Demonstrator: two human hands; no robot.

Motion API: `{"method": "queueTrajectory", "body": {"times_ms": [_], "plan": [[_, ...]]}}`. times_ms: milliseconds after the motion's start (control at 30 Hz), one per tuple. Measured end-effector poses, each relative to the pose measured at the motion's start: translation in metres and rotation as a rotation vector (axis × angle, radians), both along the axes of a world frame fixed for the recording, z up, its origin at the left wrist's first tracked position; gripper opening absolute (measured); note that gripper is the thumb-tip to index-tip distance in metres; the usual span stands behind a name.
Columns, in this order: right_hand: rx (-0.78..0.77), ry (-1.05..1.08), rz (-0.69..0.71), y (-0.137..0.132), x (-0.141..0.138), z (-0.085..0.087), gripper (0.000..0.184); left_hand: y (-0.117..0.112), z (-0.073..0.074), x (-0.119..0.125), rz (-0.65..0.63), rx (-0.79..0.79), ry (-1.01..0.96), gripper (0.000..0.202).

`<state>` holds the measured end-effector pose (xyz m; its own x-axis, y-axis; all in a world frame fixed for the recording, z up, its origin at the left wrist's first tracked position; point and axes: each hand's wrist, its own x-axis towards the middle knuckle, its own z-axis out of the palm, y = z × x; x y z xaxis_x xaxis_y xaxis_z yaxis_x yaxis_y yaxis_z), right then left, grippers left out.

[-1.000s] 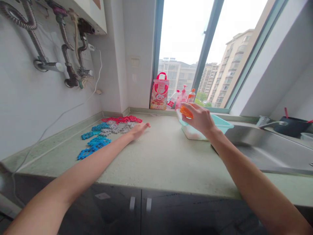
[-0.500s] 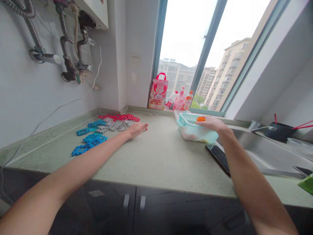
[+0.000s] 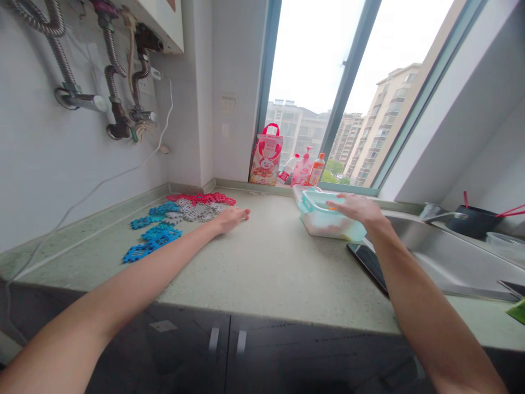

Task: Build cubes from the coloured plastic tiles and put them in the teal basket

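Observation:
My right hand (image 3: 357, 208) is over the translucent aqua plastic bin (image 3: 334, 225), its fingers apart. A little orange (image 3: 331, 206) shows just under the fingertips, at the bin's rim; most of it is hidden. Pale and pinkish contents show dimly through the bin's wall. My left hand (image 3: 233, 219) rests on the counter with its fingers loosely curled in, and nothing shows in them. Close beside it lie grey interlocking plastic pieces (image 3: 189, 210), with red pieces (image 3: 203, 198) behind. Blue pieces (image 3: 158, 236) lie further left, partly behind my left forearm.
A dark phone (image 3: 367, 265) lies between the bin and the steel sink (image 3: 443, 254). A black pot (image 3: 471, 220) stands behind the sink. On the windowsill are a pink bag (image 3: 266, 158) and several bottles (image 3: 302, 169). A white cable (image 3: 102, 183) hangs along the left wall.
The orange pieces in my right hand have dropped lower, and now only a sliver shows. My right fingers have spread. My left hand has stayed put; the view has shifted slightly.

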<state>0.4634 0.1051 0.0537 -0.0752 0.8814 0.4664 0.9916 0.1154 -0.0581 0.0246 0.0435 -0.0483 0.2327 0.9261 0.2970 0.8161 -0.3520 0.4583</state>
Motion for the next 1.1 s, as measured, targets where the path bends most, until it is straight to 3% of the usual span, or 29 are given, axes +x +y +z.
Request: {"method": "queueTrajectory", "body": {"times_ms": [100, 200, 267, 367, 467, 567, 700, 967, 1100], "plan": [[0.199, 0.033, -0.018, -0.019, -0.025, 0.003, 0.068, 0.001, -0.001, 0.000, -0.010, 0.006, -0.006, 0.077], [0.505, 0.003, 0.278, -0.040, -0.060, -0.001, 0.051, 0.001, -0.001, 0.000, -0.040, 0.028, 0.005, 0.073], [0.580, -0.062, 0.521, -0.054, -0.087, -0.014, 0.046, 0.001, -0.001, 0.000, -0.054, 0.042, 0.024, 0.071], [0.503, -0.157, 0.862, -0.067, -0.127, -0.047, 0.044, 0.002, -0.002, 0.000, -0.060, 0.069, 0.063, 0.071], [0.261, -0.205, 1.069, -0.067, -0.154, -0.085, 0.043, 0.002, -0.003, 0.000, -0.053, 0.090, 0.115, 0.070], [0.020, -0.111, 1.050, -0.056, -0.163, -0.109, 0.045, 0.000, -0.006, 0.001, -0.036, 0.092, 0.177, 0.060], [-0.171, -0.018, 0.995, -0.042, -0.158, -0.115, 0.045, -0.003, -0.007, 0.001, -0.026, 0.096, 0.239, 0.052], [-0.177, -0.017, 1.025, -0.043, -0.154, -0.111, 0.044, -0.010, -0.004, 0.004, -0.024, 0.114, 0.323, 0.049], [-0.182, -0.045, 1.042, -0.044, -0.152, -0.110, 0.045, -0.019, 0.002, 0.008, 0.115, 0.176, 0.456, 0.050]]}}
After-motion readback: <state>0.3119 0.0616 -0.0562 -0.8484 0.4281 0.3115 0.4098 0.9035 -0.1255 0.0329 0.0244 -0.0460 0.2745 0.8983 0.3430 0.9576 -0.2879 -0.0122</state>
